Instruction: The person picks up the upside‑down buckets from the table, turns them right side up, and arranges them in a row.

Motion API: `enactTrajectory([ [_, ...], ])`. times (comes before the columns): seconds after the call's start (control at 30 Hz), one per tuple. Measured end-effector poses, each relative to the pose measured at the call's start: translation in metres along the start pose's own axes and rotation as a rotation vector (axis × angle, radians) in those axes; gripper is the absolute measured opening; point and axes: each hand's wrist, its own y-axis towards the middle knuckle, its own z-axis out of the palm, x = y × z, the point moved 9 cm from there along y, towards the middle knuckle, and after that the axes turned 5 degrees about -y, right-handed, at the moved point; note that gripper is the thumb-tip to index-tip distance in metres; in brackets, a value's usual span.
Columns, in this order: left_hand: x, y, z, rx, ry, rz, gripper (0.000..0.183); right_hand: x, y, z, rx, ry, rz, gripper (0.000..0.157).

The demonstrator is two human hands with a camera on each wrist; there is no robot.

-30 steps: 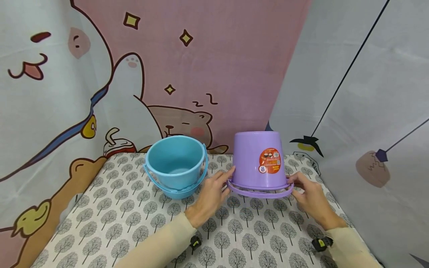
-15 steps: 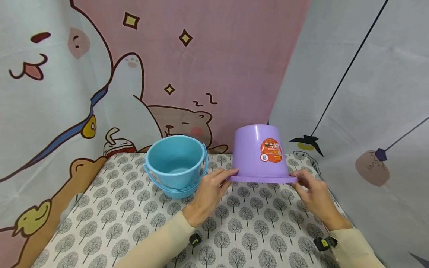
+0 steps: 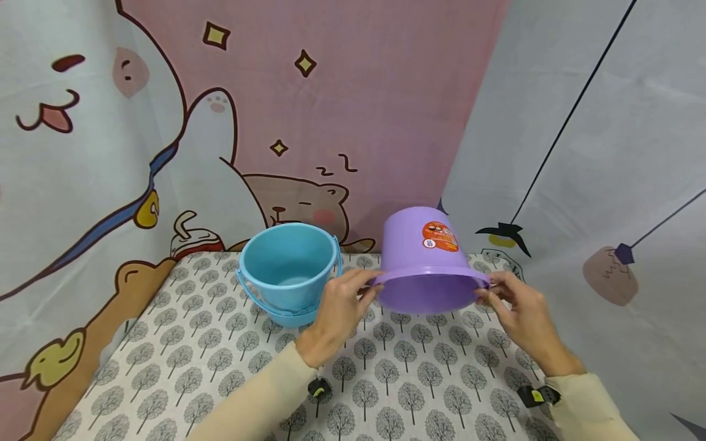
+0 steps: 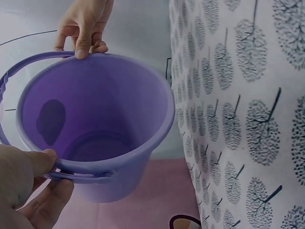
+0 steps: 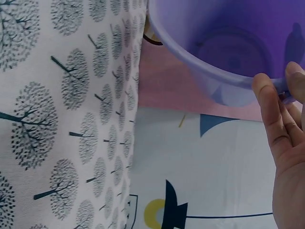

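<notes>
A purple bucket with an orange sticker is held tipped over, its mouth facing me and its base up and away. My left hand pinches the rim on the left side. On the opposite side, my right hand pinches the rim between thumb and fingers. The left wrist view looks into the bucket, where nothing lies inside; its handle swings out along the rim. Left of the purple bucket, a light blue bucket stands upright on the table, its handle lowered in front, close to my left hand.
A cloth with printed trees covers the table. Behind it hangs a curtain with cartoon animals, close to the table's back edge. Each wrist wears a small black strap device.
Both hands have lifted and tilted the purple bucket from nearly upside down, so its mouth now turns toward me. The handle no longer shows below the rim. The blue bucket has stayed put.
</notes>
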Motion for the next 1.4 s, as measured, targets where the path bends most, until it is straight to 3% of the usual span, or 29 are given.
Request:
enactTrajectory([
  [0.47,0.006,0.015,-0.01,0.016,-0.12,-0.099,0.028,0.013,0.011,-0.009,-0.003,-0.01,0.01,0.046],
  [0.83,0.006,0.025,-0.013,0.023,-0.234,-0.114,0.063,0.019,0.017,-0.014,-0.011,0.09,0.054,0.05],
  [1.0,0.006,0.027,-0.014,0.036,-0.23,-0.105,0.071,0.019,0.019,-0.019,-0.034,0.131,0.108,0.064],
  [1.17,0.006,0.029,-0.012,0.06,-0.24,-0.11,0.066,0.021,0.021,-0.022,-0.049,0.152,0.127,0.078],
  [1.4,0.009,0.031,-0.011,0.072,-0.232,-0.153,0.055,0.021,0.022,-0.022,-0.034,0.15,0.133,0.063],
])
